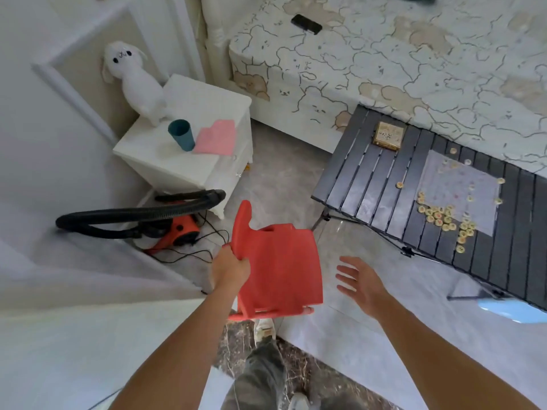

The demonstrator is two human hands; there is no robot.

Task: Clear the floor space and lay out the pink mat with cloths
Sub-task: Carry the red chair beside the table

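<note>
Left hand carries a red chair off the floor; the laying-out has not begun.

The left hand has its fingers curled tight round the backrest edge of the small red plastic chair, which hangs tilted above the tiles; the right hand is empty beside the seat, fingers spread and apart from it; beyond them the black slatted folding table, strewn with round game pieces, stands on the floor by the bed, and the vacuum cleaner lies by the white nightstand; a folded pink cloth rests on that nightstand beside a teal cup; I judge the clearing only partly done, and no pink mat is in view.
</note>
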